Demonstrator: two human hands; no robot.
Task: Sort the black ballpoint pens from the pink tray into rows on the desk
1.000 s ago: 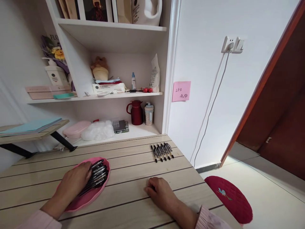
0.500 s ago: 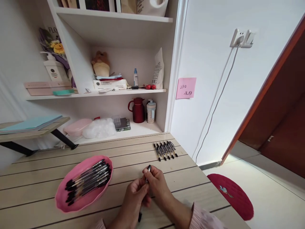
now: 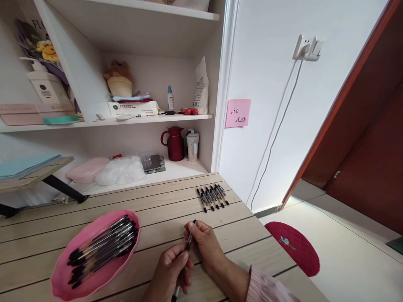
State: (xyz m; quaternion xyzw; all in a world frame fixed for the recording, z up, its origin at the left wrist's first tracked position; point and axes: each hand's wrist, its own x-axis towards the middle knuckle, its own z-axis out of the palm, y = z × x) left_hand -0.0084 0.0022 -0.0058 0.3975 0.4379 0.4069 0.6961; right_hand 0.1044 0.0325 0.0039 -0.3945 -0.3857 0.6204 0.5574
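A black pen [image 3: 189, 242] runs slantwise between my two hands above the table. My right hand [image 3: 203, 241] pinches its upper end between thumb and fingers. Lower down, my left hand [image 3: 173, 266] is closed around the barrel, and the pen's bottom end sticks out beneath it. To the left, a pink scalloped tray [image 3: 59, 274] holds a pile of pens [image 3: 103, 247] with black ends. Beyond my right hand, several pens [image 3: 212, 196] lie side by side in a row on the slatted wooden table [image 3: 163, 222].
Shelves behind the table hold a red jug [image 3: 175, 144], a tumbler [image 3: 192, 146] and a bag of white stuff [image 3: 120, 171]. A small raised stand [image 3: 40, 170] is at the left. On the right, past the table edge, is a red round seat [image 3: 296, 247].
My hands have drawn slightly apart along the pen, so more of it shows between them. The camera view has turned to the right, shifting the scene left.
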